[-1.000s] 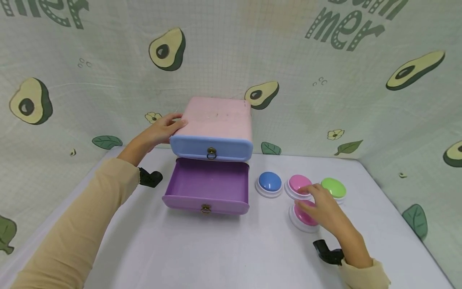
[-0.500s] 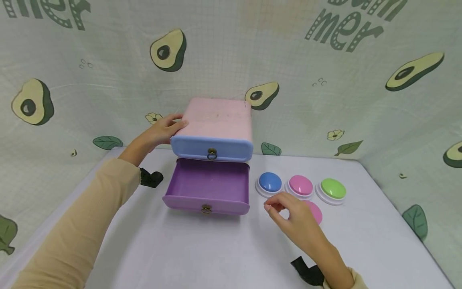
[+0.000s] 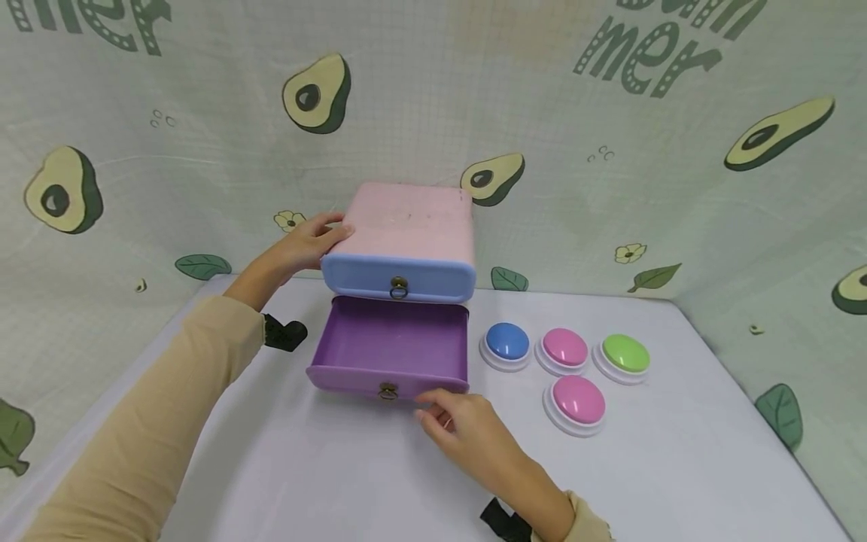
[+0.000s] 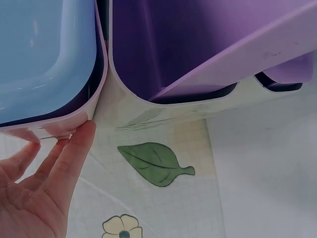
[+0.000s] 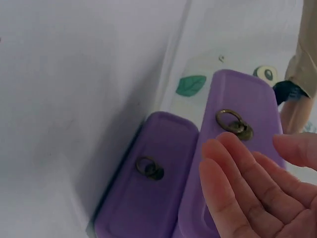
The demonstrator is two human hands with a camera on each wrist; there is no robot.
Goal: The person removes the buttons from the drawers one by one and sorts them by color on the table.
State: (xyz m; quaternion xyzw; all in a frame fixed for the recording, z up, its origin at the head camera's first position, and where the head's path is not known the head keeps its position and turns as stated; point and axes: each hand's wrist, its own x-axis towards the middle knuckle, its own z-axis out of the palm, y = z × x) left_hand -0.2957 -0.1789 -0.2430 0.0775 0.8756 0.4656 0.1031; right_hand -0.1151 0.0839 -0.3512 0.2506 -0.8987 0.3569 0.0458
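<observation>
A small drawer cabinet has a pink top, a shut blue drawer and, below it, a pulled-out purple drawer. My left hand rests on the cabinet's left side, its fingertips touching the pink casing in the left wrist view. My right hand is in front of the purple drawer's lower right corner and holds nothing. In the right wrist view its fingers lie loosely bent before the drawer front, near the brass ring pull; contact cannot be told. A lower purple drawer sits shut below.
To the cabinet's right stand a blue push button, a pink push button, a green push button and a nearer pink push button, all on white bases. A printed cloth hangs behind the white table.
My right hand has moved left from the near pink button to the front of the pulled-out purple drawer. My left hand has stayed on the cabinet's side.
</observation>
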